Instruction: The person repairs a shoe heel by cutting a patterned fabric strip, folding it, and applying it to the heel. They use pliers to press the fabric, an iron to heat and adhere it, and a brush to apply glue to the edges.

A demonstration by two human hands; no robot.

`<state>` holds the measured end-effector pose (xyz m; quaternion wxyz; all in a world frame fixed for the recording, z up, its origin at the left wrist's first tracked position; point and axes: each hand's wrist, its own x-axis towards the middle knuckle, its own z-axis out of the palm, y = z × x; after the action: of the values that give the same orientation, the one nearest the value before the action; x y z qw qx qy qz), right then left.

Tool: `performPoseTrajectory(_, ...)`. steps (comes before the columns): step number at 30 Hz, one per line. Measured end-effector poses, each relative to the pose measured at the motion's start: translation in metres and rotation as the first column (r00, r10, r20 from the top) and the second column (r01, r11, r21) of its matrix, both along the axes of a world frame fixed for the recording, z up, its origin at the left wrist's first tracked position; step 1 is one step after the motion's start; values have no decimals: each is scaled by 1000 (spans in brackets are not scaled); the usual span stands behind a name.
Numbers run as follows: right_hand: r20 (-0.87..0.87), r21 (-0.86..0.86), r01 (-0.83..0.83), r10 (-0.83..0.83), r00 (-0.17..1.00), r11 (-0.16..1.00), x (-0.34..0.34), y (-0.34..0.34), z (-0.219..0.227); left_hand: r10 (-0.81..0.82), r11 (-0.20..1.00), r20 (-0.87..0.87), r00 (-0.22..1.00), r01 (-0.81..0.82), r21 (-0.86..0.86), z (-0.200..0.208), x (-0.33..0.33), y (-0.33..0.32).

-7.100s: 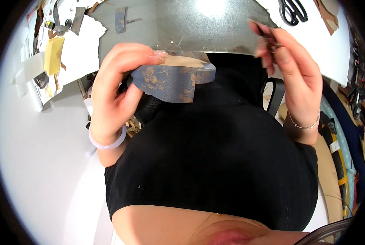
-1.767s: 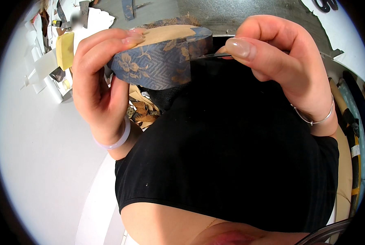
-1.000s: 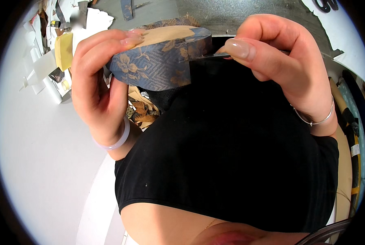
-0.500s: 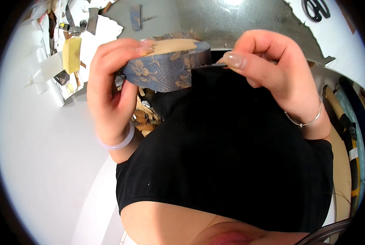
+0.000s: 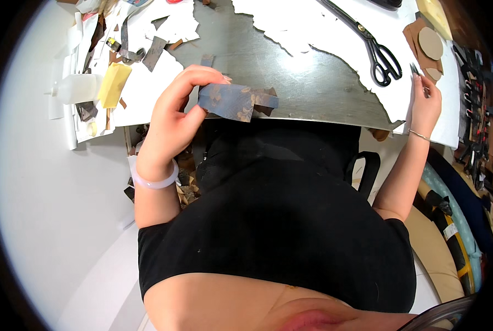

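My left hand (image 5: 175,113) is closed on the left end of a curved band (image 5: 229,103) covered in blue fabric with tan flowers. The band is held just above the table's front edge. From its right end a narrow strip with a loose brown flap (image 5: 266,101) sticks out. Out to the right, my right hand (image 5: 427,102) rests low over the white sheet, its fingers closed round a small pointed metal tool (image 5: 415,69). Whether that tool is tweezers or small snips I cannot tell. Black-handled shears (image 5: 380,60) lie nearby on the left of it.
The grey metal tabletop (image 5: 230,44) lies between ragged white sheets. At the left are a yellow block (image 5: 114,85), a translucent bottle (image 5: 78,89) and scraps. Brown pieces with a beige disc (image 5: 430,43) lie far right. Tools hang beyond the right edge; a black chair arm (image 5: 369,171) stands below.
My right hand has left the band's end and moved far right to the small pointed tool. The band has turned and tilted in my left hand; the view now takes in more of the table.
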<state>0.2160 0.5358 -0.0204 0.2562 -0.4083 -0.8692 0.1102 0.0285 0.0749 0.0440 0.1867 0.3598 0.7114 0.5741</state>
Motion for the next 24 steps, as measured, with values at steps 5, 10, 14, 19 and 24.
performPoseTrajectory(5, -259, 190, -267, 311, 915, 945, -19, -63, 44, -63, 998, 57, 996, 64, -10, 7, -3, 9)
performPoseTrajectory(10, -513, -288, -935, 790, 335, 209, -45, -195, 73, -133, 991, 72, 989, 131, 24, 3, -7, 20)
performPoseTrajectory(14, -544, -197, -903, 724, 424, 381, -59, -220, 52, 99, 991, -389, 916, -125, -43, 8, 0, 43)
performPoseTrajectory(19, -551, -89, -842, 678, 486, 531, -66, -237, 27, 277, 961, -680, 679, -196, 195, -3, 17, 55)
performPoseTrajectory(24, -570, -118, -834, 651, 501, 539, -64, -240, 15, 188, 982, -684, 705, -157, 108, -10, 16, 55)
